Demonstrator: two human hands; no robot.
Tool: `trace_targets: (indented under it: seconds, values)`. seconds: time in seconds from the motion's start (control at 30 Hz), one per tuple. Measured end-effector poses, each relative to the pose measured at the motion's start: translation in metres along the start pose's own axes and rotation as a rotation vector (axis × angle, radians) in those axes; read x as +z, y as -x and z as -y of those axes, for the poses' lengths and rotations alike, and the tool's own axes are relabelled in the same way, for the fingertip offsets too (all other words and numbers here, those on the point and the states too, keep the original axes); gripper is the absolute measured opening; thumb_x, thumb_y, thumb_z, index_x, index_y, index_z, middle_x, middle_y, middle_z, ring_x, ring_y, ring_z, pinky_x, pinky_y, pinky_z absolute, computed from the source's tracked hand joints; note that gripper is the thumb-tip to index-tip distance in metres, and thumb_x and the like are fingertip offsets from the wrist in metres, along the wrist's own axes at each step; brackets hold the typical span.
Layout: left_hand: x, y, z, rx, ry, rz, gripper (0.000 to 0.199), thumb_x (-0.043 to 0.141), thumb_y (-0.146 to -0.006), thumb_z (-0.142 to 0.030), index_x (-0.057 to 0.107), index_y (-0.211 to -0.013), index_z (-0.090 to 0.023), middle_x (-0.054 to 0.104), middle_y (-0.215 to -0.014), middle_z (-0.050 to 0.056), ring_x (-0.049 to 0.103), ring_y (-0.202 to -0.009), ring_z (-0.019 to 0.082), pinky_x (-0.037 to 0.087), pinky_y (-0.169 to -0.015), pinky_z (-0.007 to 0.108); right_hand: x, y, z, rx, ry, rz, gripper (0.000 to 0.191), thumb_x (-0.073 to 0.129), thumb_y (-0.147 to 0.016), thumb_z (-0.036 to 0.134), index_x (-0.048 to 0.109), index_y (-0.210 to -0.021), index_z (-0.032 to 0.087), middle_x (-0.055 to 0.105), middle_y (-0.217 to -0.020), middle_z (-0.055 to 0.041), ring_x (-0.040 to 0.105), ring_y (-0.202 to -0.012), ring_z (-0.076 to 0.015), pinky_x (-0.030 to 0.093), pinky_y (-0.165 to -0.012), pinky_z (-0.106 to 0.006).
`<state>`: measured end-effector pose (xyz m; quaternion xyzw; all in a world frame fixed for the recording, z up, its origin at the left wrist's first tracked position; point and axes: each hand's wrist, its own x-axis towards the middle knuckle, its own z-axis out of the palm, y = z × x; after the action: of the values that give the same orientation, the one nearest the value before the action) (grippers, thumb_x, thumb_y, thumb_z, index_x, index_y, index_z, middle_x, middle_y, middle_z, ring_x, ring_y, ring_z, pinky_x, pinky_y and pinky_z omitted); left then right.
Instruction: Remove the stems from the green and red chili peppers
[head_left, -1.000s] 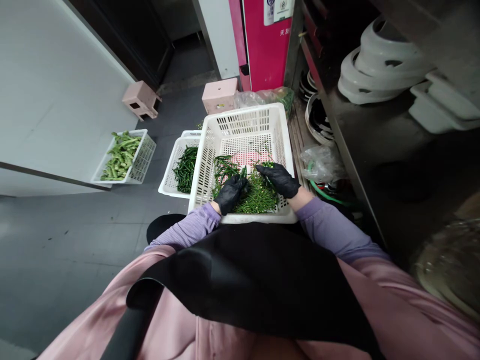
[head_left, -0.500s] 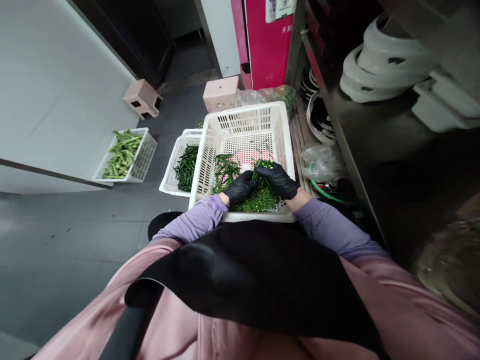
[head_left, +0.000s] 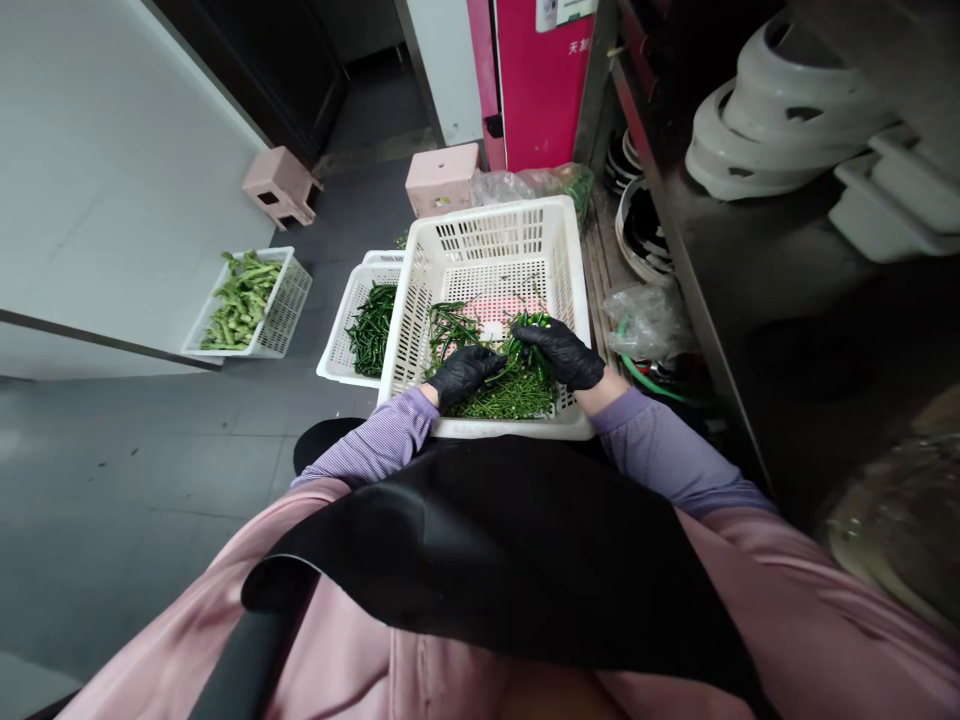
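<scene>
A large white slotted basket [head_left: 568,250] stands in front of me. Short green stems [head_left: 510,397] are heaped at its near end, and long green peppers [head_left: 451,325] lie at its left. In its black glove, my right hand [head_left: 561,352] is closed round a bunch of green peppers [head_left: 534,322] above the heap. My left hand [head_left: 466,376], also gloved in black, is just left of it with fingertips pinched together; what they hold is too small to name.
Left of the large basket is a smaller white basket [head_left: 335,340] with dark green peppers. Farther left, another basket [head_left: 289,310] holds pale green vegetables. Pink stools [head_left: 442,180] stand behind. A metal shelf [head_left: 705,260] runs along the right, with clear plastic bags beside it.
My left hand has moved left and slightly down, away from my right hand. My right hand has shifted slightly right, still round the peppers.
</scene>
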<state>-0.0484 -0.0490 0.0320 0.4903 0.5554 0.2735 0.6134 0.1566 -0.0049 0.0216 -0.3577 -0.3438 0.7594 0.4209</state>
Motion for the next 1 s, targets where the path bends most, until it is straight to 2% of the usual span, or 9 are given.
trace_targets:
  seconds: [0.1,0.23,0.3,0.43,0.6,0.73,0.83,0.9,1.0]
  values:
    - [0.005,0.005,-0.001,-0.04,0.07,0.024,0.061,0.097,-0.081,-0.068,0.064,-0.067,-0.019,0.052,-0.055,-0.001,0.048,-0.055,0.012,0.042,-0.057,0.03,-0.002,-0.001,0.0,-0.007,-0.014,-0.007,0.041,0.103,-0.06,0.042,0.069,-0.074,0.025,0.066,-0.073,0.0031,0.059,-0.072,-0.0175,0.051,-0.075,-0.036]
    - [0.014,0.01,-0.006,0.113,0.179,-0.104,0.056,0.1,-0.077,-0.061,0.065,-0.071,-0.018,0.059,-0.064,-0.002,0.053,-0.062,0.012,0.049,-0.063,0.029,-0.002,-0.002,0.001,0.054,-0.081,-0.005,0.043,0.106,-0.057,0.046,0.074,-0.077,0.024,0.072,-0.077,0.0016,0.062,-0.075,-0.0184,0.053,-0.076,-0.035]
    - [0.013,0.011,-0.01,0.138,0.165,-0.063,0.049,0.098,-0.08,-0.057,0.071,-0.076,-0.016,0.065,-0.07,0.001,0.056,-0.065,0.013,0.05,-0.065,0.029,-0.002,-0.002,0.002,0.049,-0.08,-0.024,0.043,0.105,-0.058,0.046,0.074,-0.077,0.024,0.072,-0.076,0.0017,0.062,-0.074,-0.0182,0.053,-0.075,-0.035]
    - [0.008,0.01,-0.006,0.016,0.221,0.051,0.045,0.087,-0.089,-0.059,0.078,-0.088,-0.015,0.073,-0.08,0.008,0.062,-0.069,0.017,0.049,-0.064,0.031,-0.001,0.001,0.006,-0.071,0.001,-0.048,0.039,0.102,-0.062,0.042,0.072,-0.079,0.024,0.071,-0.079,0.0017,0.062,-0.076,-0.0183,0.052,-0.077,-0.037]
    - [0.023,0.008,0.008,0.034,0.173,0.223,0.064,0.084,-0.085,-0.079,0.073,-0.075,-0.017,0.057,-0.058,0.002,0.041,-0.05,0.012,0.034,-0.052,0.031,-0.001,0.003,0.009,-0.113,0.097,-0.034,0.037,0.098,-0.063,0.043,0.072,-0.08,0.024,0.07,-0.079,0.0015,0.059,-0.079,-0.0192,0.05,-0.08,-0.038]
    - [0.042,0.012,0.012,0.103,0.218,0.148,0.074,0.078,-0.083,-0.091,0.064,-0.068,-0.021,0.05,-0.055,0.001,0.037,-0.052,0.012,0.03,-0.052,0.032,-0.004,0.001,0.004,-0.09,0.054,-0.029,0.036,0.1,-0.064,0.04,0.071,-0.08,0.025,0.07,-0.081,0.0012,0.063,-0.083,-0.0205,0.053,-0.082,-0.039]
    - [0.045,0.015,0.014,0.137,0.132,0.017,0.068,0.079,-0.086,-0.086,0.065,-0.072,-0.021,0.057,-0.064,0.004,0.048,-0.061,0.016,0.042,-0.061,0.035,-0.007,0.0,-0.001,-0.047,-0.025,0.004,0.037,0.101,-0.064,0.041,0.072,-0.08,0.026,0.073,-0.083,0.0006,0.068,-0.089,-0.0234,0.057,-0.086,-0.041]
    - [0.043,0.016,0.014,0.242,-0.025,-0.059,0.053,0.085,-0.089,-0.071,0.07,-0.077,-0.022,0.065,-0.076,0.007,0.06,-0.077,0.023,0.053,-0.078,0.042,-0.007,0.0,-0.004,-0.007,-0.047,0.014,0.035,0.101,-0.067,0.042,0.074,-0.082,0.026,0.075,-0.085,-0.0001,0.071,-0.093,-0.0252,0.059,-0.087,-0.042]
    - [0.04,0.012,0.012,0.415,-0.317,0.032,0.021,0.09,-0.088,-0.04,0.08,-0.085,-0.022,0.073,-0.088,0.012,0.069,-0.102,0.033,0.054,-0.107,0.053,-0.007,-0.002,-0.006,0.061,-0.056,-0.038,0.031,0.099,-0.071,0.041,0.076,-0.084,0.025,0.075,-0.083,-0.0012,0.074,-0.093,-0.0268,0.061,-0.086,-0.043]
